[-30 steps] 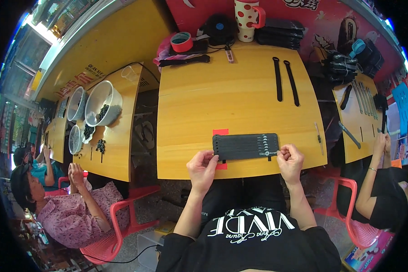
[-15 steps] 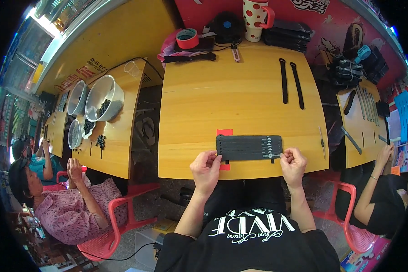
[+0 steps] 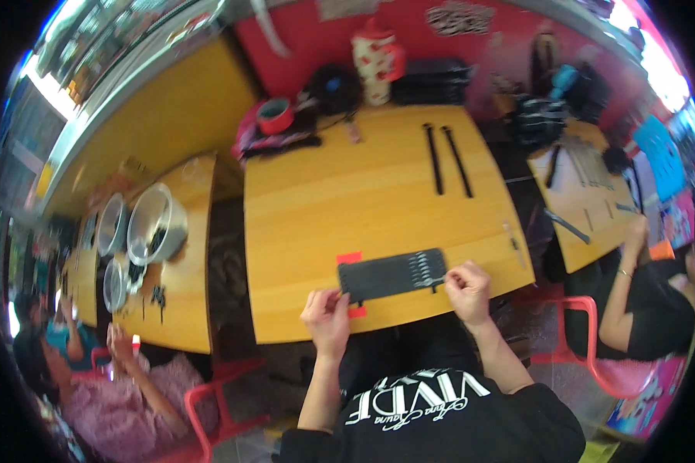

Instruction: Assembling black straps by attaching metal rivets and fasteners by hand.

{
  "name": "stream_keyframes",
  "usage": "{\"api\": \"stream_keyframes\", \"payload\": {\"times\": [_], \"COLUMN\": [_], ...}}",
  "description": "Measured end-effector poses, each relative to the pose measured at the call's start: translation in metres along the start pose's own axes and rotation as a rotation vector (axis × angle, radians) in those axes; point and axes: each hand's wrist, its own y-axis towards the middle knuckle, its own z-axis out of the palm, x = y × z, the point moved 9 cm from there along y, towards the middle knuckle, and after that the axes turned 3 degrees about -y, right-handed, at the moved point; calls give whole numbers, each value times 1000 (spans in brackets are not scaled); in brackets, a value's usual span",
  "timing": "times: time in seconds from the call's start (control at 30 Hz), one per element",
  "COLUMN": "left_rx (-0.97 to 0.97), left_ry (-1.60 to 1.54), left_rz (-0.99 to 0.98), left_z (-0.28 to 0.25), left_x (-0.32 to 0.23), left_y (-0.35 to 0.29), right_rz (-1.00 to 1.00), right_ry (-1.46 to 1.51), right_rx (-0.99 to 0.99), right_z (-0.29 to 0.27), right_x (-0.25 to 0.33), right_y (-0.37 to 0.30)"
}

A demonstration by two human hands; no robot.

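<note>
A flat black panel of straps (image 3: pixel 386 276), laid side by side with pale marks near the right end, lies at the table's front edge. My left hand (image 3: pixel 326 318) pinches its lower left corner, thumb against forefinger. At the opposite end my right hand (image 3: pixel 469 291) is closed too, its fingertips at the panel's right edge. Red tape (image 3: pixel 349 258) shows at the panel's far side, and another red piece shows at its near side. Two long black straps (image 3: pixel 434 160) with looped ends lie farther back on the right. Motion blurs the picture somewhat.
The wooden table (image 3: pixel 309 208) carries a red tape roll (image 3: pixel 275 116), a spotted tumbler (image 3: pixel 376 65) and a black stack (image 3: pixel 431 82) at the back. Clear tubs (image 3: pixel 156 224) with black pieces stand on the left table. People sit at both sides.
The view has turned and shifted, so the table sits lower and further left in the picture. Both hands stay at the two ends of the strap panel, which now looks slightly tilted.
</note>
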Motion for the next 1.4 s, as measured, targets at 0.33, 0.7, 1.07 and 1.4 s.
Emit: {"api": "stream_keyframes", "payload": {"times": [0.33,0.7,1.07,1.4], "left_rx": [-17,645,529,-455], "left_ry": [3,546,-1177,141], "left_rz": [82,564,353,264], "left_z": [-2,29,-10,-102], "left_x": [21,-114,-162,42], "left_y": [-6,-62,11,136], "right_rz": [-42,-137,-339,-127], "right_ry": [-9,330,1168,420], "right_rx": [-65,448,1315,374], "right_z": [1,-64,-69,-15], "right_x": [-8,105,128,27], "right_y": [-9,8,-40,47]}}
